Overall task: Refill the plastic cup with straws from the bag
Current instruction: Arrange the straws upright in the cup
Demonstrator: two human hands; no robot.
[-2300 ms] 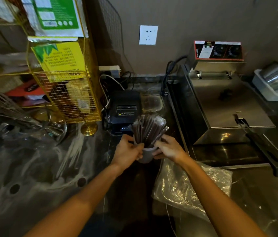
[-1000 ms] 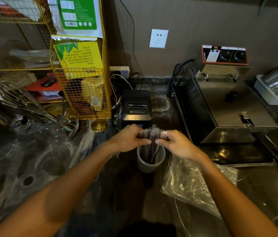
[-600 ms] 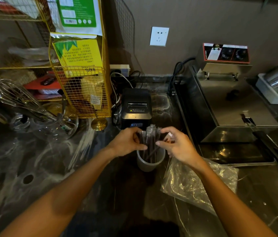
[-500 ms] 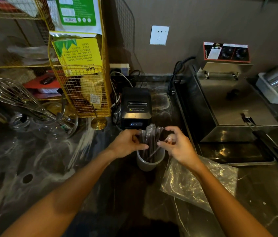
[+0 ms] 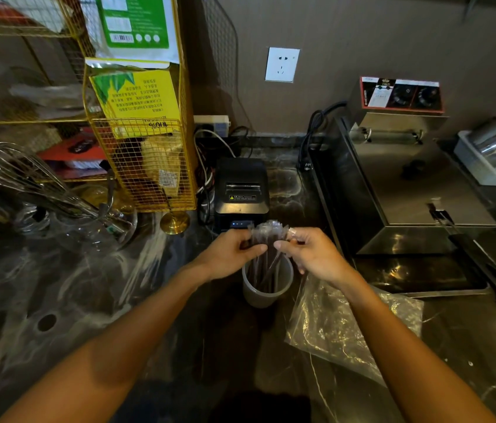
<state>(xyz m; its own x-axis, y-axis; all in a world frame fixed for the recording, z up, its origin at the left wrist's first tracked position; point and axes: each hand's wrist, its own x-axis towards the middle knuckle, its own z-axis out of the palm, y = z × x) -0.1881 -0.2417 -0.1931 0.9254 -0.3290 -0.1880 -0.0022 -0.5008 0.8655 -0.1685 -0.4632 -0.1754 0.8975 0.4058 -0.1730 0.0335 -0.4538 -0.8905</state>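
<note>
A grey plastic cup (image 5: 266,296) stands on the dark marble counter in the middle of the head view. A bundle of dark wrapped straws (image 5: 268,239) stands upright in it, tops sticking out above the rim. My left hand (image 5: 230,253) grips the bundle's upper part from the left. My right hand (image 5: 312,254) pinches the same bundle from the right, fingertips nearly meeting the left thumb. A clear plastic bag (image 5: 350,328) lies crumpled and flat on the counter just right of the cup, under my right forearm.
A black receipt printer (image 5: 242,187) sits right behind the cup. A steel fryer (image 5: 405,184) with a black handle fills the right side. A yellow wire rack (image 5: 146,148) and a glass bowl with whisks (image 5: 67,215) stand at the left.
The straw bundle has gone from fanned out and held with the cup to standing gathered in the cup. Both hands have shifted up to pinch its top together.
</note>
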